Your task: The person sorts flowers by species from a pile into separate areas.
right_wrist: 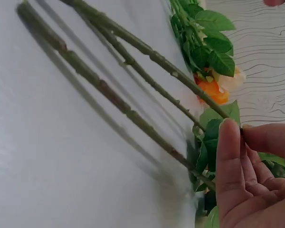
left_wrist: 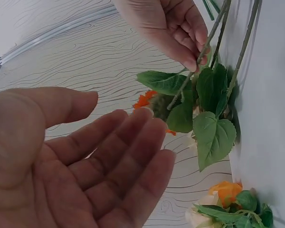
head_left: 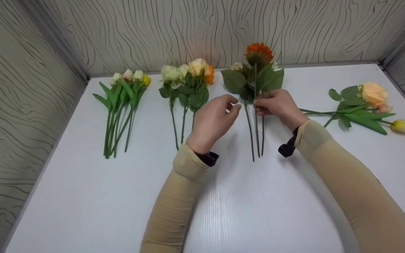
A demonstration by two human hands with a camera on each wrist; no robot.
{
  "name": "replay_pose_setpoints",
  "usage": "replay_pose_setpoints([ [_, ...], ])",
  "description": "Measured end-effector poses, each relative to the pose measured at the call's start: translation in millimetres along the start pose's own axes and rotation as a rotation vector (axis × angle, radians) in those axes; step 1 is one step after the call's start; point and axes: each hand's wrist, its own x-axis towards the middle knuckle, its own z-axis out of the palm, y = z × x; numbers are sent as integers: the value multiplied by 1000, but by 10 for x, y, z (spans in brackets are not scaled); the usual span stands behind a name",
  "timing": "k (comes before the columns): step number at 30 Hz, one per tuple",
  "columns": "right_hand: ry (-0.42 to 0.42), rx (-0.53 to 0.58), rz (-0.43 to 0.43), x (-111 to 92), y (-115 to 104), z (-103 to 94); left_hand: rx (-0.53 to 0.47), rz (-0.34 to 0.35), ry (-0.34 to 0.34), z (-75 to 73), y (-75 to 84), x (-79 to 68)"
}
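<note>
My right hand (head_left: 280, 106) pinches the stem of an orange sunflower (head_left: 259, 52) between thumb and fingertips. The flower head is at the back of the table, seen from behind. Two other thorny stems (right_wrist: 104, 90) lie beside it, their pale blooms mostly hidden under green leaves (head_left: 233, 80). To the left, my left hand (head_left: 213, 121) hovers over the table and holds nothing. In the left wrist view its fingers (left_wrist: 128, 166) are loosely bent, with the thumb apart from them. Just beyond it lies a group of roses (head_left: 197, 67), its stems partly covered by this hand.
A bunch of tulips (head_left: 120, 95) lies at the left of the white table (head_left: 93, 203). On the right lie a peach rose (head_left: 374, 93) and a yellow tulip (head_left: 403, 126), stems pointing left. A patterned wall (head_left: 146, 31) stands behind the table.
</note>
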Motion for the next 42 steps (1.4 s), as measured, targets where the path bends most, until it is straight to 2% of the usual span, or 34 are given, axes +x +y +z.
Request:
replay_pose_setpoints([
  [6,9,-60,21,58,87,12,-15,20,-24,60,29,11],
  [15,-1,-60,30,45,74,-12,-1,30,-35,97,7,2],
  [20,20,-66,18,-29,96,-197,16,27,-39,120,26,9],
  [25,83,-122,-28,-133,165,-540,36,56,-57,189,88,3],
  [27,120,-222,-51,-179,211,-695,48,88,-74,243,125,-13],
  [31,188,-550,-163,-258,360,-959,110,192,-123,404,231,-79],
  [35,192,-864,-290,-338,519,-1162,223,324,-168,588,371,-182],
  [38,161,-1008,-330,-382,610,-1301,306,400,-193,706,468,-251],
  [42,132,-1108,-353,-420,684,-1424,361,429,-226,791,547,-299],
])
